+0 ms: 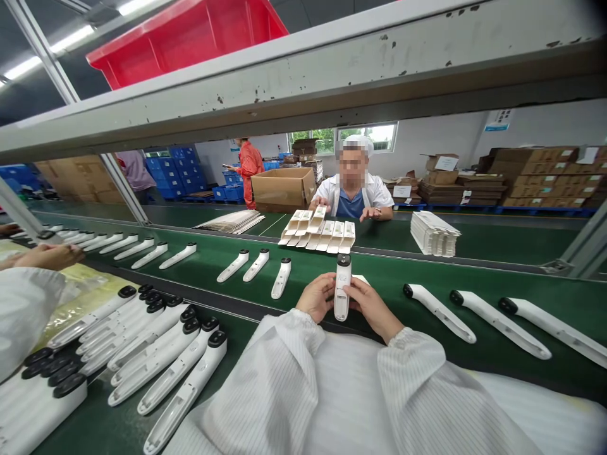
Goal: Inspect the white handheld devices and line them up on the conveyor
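Observation:
Upright between my hands is a white handheld device (342,287) with a black top and an open slot in its lower half. My left hand (317,297) grips its left side, while my right hand (372,305) has fingers against its right side. Part of another white piece (361,279) shows just behind my right hand. On the green belt (208,278), similar devices lie to the left, such as one close by (281,278), and others lie to the right, the nearest (441,313) with its black end toward the left.
Many devices (184,395) are piled at the lower left. A neighbour's hand (50,256) is at the far left. Across the belt, a person (353,183) handles white boxes (317,232); a stack of cartons (434,234) stands right. A metal shelf (303,76) with a red bin (190,38) hangs overhead.

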A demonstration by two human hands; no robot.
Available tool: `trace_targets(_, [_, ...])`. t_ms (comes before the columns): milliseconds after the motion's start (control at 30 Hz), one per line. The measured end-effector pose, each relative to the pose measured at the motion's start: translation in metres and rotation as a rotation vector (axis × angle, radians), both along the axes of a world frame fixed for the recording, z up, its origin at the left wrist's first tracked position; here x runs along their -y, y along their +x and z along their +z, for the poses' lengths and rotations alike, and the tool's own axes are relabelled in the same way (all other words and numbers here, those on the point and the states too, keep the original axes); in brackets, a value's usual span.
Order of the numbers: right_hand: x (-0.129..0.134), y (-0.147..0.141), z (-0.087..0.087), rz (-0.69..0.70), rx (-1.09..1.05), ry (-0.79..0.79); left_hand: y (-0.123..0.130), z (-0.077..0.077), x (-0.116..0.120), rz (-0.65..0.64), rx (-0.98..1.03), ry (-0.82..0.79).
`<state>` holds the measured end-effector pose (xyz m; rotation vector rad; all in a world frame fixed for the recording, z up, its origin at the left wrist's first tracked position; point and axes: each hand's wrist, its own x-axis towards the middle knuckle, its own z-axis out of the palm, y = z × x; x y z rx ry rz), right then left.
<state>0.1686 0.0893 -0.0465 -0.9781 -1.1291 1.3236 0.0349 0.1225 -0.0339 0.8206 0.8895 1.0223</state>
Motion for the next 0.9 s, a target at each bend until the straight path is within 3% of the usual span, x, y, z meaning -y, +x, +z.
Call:
trace_targets(67, [0.003, 0.002, 0.003, 0.020, -0.037, -0.033, -0.013, 0.002, -0.007, 0.074, -0.268, 0.143])
trace_targets(167, [0.005, 0.002, 0.005, 0.036, -0.057, -0.071, -0.040, 0.003, -0.020, 0.305, -0.892, 0.456])
trace_targets(200, [0.006, 0.002, 0.006, 0.040, -0.054, -0.081, -0.048, 0.002, -0.024, 0.368, -1.083, 0.492])
trace_targets(267, [0.007, 0.002, 0.006, 0.046, -0.044, -0.092, -0.062, -0.001, -0.031, 0.370, -1.335, 0.430])
trace_targets(333, [0.008, 0.002, 0.007, 0.053, -0.042, -0.098, -0.067, -0.006, -0.035, 0.307, -1.392, 0.336])
trace_targets(433, [0.007, 0.001, 0.006, 0.045, -0.031, -0.117, -0.064, -0.010, -0.039, 0.278, -1.128, 0.281])
trace_targets(500, [0.004, 0.002, 0.004, 0.015, 0.007, -0.141, -0.059, -0.009, -0.037, 0.271, -0.761, 0.198])
trace_targets(567, [0.000, 0.004, 0.000, -0.034, 0.098, -0.155, -0.052, -0.005, -0.033, 0.187, -0.330, 0.073])
trace_targets(667, [-0.007, 0.011, -0.008, -0.141, 0.455, -0.151, -0.041, 0.002, -0.022, -0.003, 0.170, -0.109])
trace_targets(733, [-0.010, 0.016, -0.012, -0.207, 0.775, -0.121, -0.033, 0.006, -0.015, -0.059, 0.291, -0.164])
trace_targets(800, [-0.010, 0.020, -0.014, -0.260, 1.004, -0.052, -0.025, 0.009, -0.009, -0.074, 0.285, -0.176])
trace_targets(900, [-0.008, 0.018, -0.014, -0.376, 1.070, 0.151, -0.013, 0.009, -0.003, -0.069, 0.238, -0.176])
